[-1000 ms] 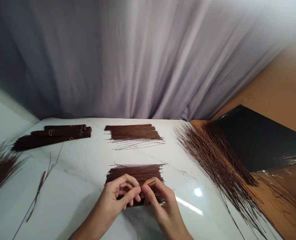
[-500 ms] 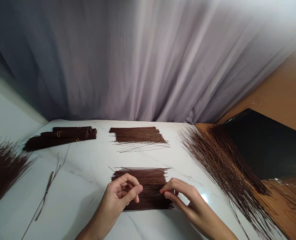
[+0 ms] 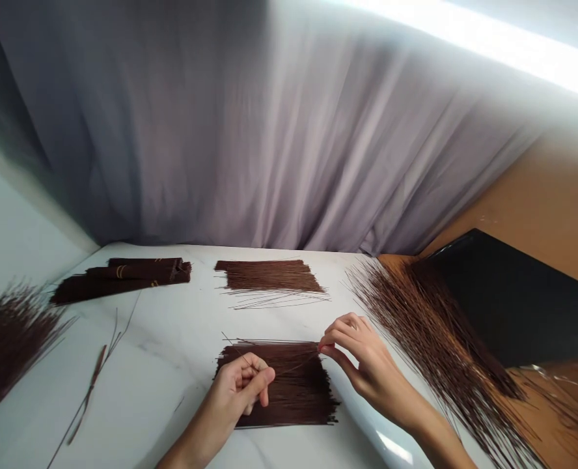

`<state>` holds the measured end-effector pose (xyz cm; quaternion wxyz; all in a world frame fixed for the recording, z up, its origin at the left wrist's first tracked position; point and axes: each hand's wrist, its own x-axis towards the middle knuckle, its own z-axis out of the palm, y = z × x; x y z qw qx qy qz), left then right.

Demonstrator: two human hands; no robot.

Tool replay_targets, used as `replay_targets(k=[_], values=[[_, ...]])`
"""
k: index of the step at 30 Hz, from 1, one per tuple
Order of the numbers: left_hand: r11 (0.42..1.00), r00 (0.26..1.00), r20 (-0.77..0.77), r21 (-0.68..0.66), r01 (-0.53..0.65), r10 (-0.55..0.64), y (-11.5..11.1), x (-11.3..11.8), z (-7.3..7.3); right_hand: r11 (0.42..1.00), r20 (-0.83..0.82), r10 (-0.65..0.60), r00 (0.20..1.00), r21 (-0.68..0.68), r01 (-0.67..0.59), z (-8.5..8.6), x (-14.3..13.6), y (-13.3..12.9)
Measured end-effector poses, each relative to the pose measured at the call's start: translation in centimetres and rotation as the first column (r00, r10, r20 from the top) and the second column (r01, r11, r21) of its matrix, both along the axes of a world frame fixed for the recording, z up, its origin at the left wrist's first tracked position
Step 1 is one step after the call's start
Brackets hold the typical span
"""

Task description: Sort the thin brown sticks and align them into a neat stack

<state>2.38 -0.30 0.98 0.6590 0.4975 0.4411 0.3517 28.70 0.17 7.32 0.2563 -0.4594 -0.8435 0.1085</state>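
A mat-like layer of thin dark brown sticks (image 3: 299, 391) lies flat on the white marbled table (image 3: 172, 365). Over its left part my left hand (image 3: 247, 384) is closed in a pinch on a thin stick, whose end pokes out to the upper left. My right hand (image 3: 342, 348) pinches with thumb and forefinger at the layer's upper right corner, where a thin strand seems to run from its fingertips towards my left hand. Behind them sits a smaller layer of brown sticks (image 3: 269, 275), with a few loose ones along its front edge.
Tied dark bundles (image 3: 123, 277) lie at the back left. Loose crossed sticks (image 3: 94, 381) are on the left, beside a large brown heap (image 3: 10, 345). Long sticks (image 3: 430, 332) spread on the right, near a black sheet (image 3: 513, 299). A grey curtain (image 3: 245, 130) hangs behind.
My right hand has moved up and slightly right, from the layer's right side to its upper corner. My left hand stays nearly in place. The view has tilted up a little.
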Motion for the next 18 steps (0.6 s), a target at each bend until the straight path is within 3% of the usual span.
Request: replay_targets(k=[3, 6, 10, 12, 14, 18], values=[[1.0, 1.0, -0.017, 0.014, -0.011, 0.012, 0.3, 0.1, -0.4, 0.998, 0.076, 0.001, 0.997, 0.066, -0.007, 1.0, -0.5, 0.2], [0.998, 0.993, -0.111, 0.055, -0.029, 0.035, 0.3, 0.2, -0.5, 0.971, 0.14, -0.024, 0.99, 0.238, -0.01, 2.3, -2.8, 0.1], [0.975, 0.981, -0.186, 0.222, -0.017, 0.059, 0.3, 0.3, -0.7, 0.905, 0.313, 0.211, 0.926, 0.296, -0.306, 2.7, -8.3, 0.7], [0.959, 0.977, -0.195, 0.283, -0.028, 0.086, 0.4, 0.2, -0.7, 0.869, 0.4, 0.241, 0.884, 0.317, -0.38, 2.2, -10.0, 1.6], [0.964, 0.977, -0.178, 0.257, -0.069, 0.118, 0.4, -0.1, -0.7, 0.867, 0.443, 0.148, 0.884, 0.372, -0.332, 1.4, -10.3, 2.4], [0.982, 0.985, -0.12, 0.159, -0.1, 0.12, 0.8, -0.5, -0.7, 0.913, 0.39, -0.025, 0.92, 0.384, -0.138, -0.3, -8.0, 2.9]])
